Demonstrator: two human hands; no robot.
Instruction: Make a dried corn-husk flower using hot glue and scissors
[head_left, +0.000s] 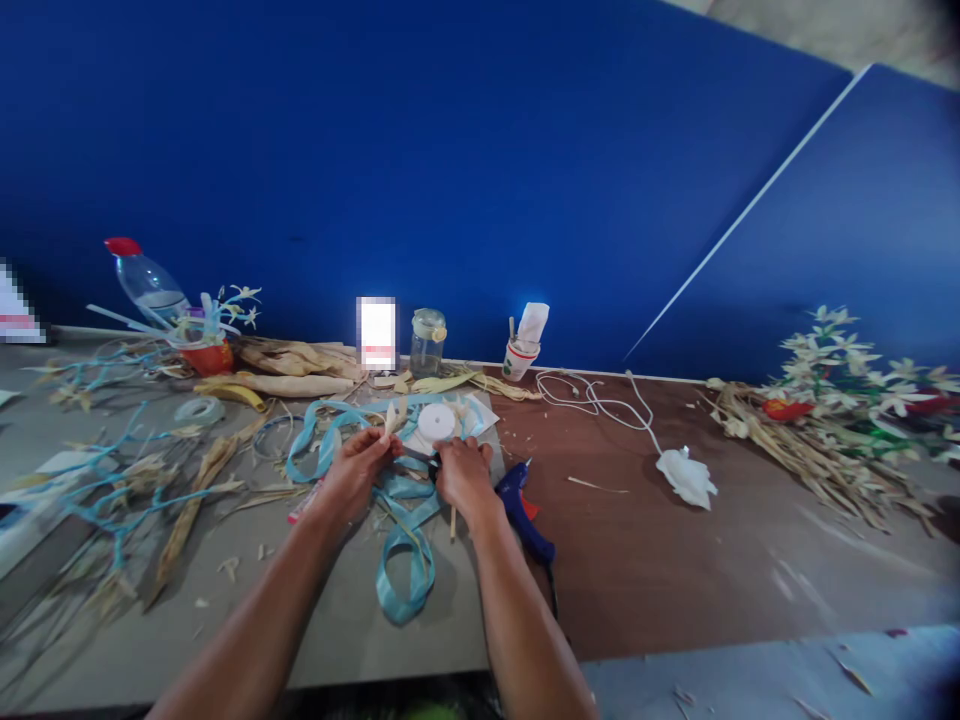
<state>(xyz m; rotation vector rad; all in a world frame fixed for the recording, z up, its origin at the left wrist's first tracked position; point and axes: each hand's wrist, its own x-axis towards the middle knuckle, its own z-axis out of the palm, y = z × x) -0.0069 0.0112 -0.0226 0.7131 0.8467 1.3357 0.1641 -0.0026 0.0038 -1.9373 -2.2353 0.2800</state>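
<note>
My left hand is closed, its fingertips pinching a pale husk petal piece that points upward. To the right of it, my right hand is curled closed beside a white ribbon spool. Something dark shows at its fingertips, too small to name, and a thin stick stands out below the palm. Loops of light blue ribbon lie around and beneath both hands. Just right of my right wrist rests a blue glue gun with an orange trigger.
Blue-wrapped stems and dried husks spread over the left side. Along the blue wall stand a glass jar, a paper cup and a tilted plastic bottle. A white cable and husk flowers lie right.
</note>
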